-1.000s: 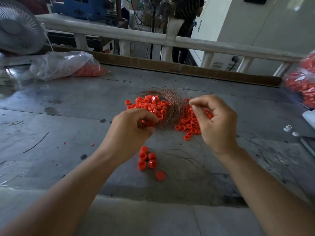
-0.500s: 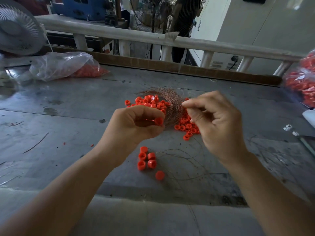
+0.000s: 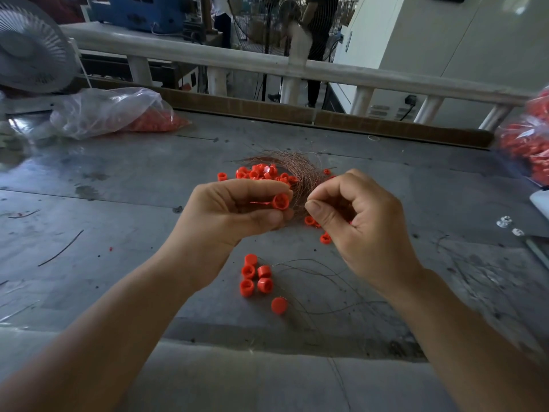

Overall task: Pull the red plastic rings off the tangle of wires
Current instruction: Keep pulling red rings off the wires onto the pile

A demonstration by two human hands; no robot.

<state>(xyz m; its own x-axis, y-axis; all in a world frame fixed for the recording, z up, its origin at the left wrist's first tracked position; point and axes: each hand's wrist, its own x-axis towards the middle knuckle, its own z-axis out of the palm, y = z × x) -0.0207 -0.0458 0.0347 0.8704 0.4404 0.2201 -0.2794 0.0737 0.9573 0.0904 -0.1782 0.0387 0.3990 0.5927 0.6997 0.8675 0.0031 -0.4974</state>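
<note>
Both forearms are reaching in from the near side of the wire tangle (image 3: 297, 171). The left hand (image 3: 237, 212) is gripping a red ring (image 3: 280, 201) between thumb and curled fingers just in front of the tangle. The right hand (image 3: 359, 227) is pinching its nearest strands with thumb and forefinger.

The grey metal table (image 3: 118, 203) is scratched and stained. Near its middle lies a tangle of copper wire (image 3: 297, 168) with a heap of red rings (image 3: 255, 173) in and beside it. Lower, at the centre of the frame, six loose rings (image 3: 264, 285) lie close together, with thin single wires (image 3: 326, 272) curving to the right of them. At upper left lies a clear plastic bag (image 3: 104, 111) holding red pieces; a second bag (image 3: 528, 144) lies at the right edge, with small white parts (image 3: 503, 222) below it.
</note>
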